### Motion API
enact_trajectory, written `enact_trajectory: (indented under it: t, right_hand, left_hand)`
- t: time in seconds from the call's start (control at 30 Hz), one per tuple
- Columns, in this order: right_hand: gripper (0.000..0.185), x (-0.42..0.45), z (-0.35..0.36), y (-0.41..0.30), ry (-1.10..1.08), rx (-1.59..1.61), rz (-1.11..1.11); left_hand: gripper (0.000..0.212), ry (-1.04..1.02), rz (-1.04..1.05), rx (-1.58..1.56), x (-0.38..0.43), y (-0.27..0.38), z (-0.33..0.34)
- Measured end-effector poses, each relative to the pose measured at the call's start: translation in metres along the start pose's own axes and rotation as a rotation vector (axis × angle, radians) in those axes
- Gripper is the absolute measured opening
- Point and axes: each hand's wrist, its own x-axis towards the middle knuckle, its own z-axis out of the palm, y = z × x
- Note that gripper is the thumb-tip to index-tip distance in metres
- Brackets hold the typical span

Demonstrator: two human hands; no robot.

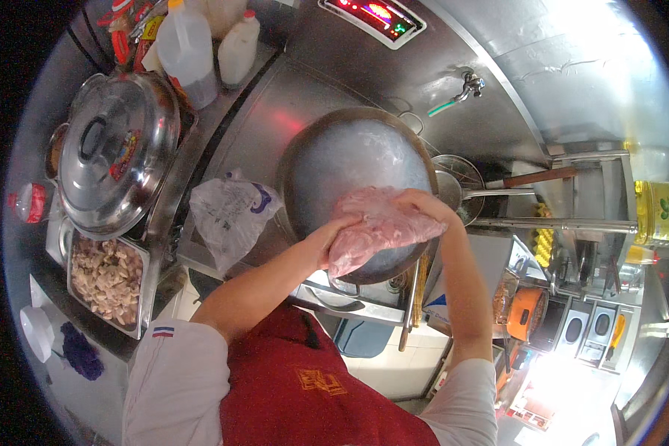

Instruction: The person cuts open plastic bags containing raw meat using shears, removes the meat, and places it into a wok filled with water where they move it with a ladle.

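Observation:
A bag of pink raw meat (371, 226) in clear plastic hangs over the near part of a large wok (357, 148). My left hand (334, 240) grips its left side, and my right hand (432, 209) holds the right end. Pale haze hangs in the wok, so what lies at its bottom is unclear. To the left, a crumpled plastic bag (234, 217) with purple print lies on the steel stove top (256, 128). The meat hides part of the wok's near rim.
A lidded steel pot (120, 150) and a steel tray of pale chopped food (108, 279) stand at left. Plastic jugs (187, 56) are behind. On the right are a ladle (451, 192), a wire strainer (482, 167) and an orange container (527, 315). A tap (471, 86) juts from the back wall.

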Motion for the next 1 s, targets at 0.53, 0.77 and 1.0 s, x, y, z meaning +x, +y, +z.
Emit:
enact_trajectory:
  t: [0.53,0.77,1.0]
  right_hand:
    - [0.083,-0.015,0.041,-0.009,0.309,0.064,-0.036]
    - [0.089,-0.018,0.067,-0.018,0.425,0.038,0.067]
    - [0.083,-0.039,0.089,-0.018,0.211,0.086,-0.138]
  left_hand:
    - [0.045,-0.035,0.386,-0.280,0.020,-0.033,0.021]
    - [0.032,0.059,0.384,-0.223,0.042,-0.040,0.002]
    - [0.025,-0.165,0.470,0.019,0.063,-0.029,-0.020]
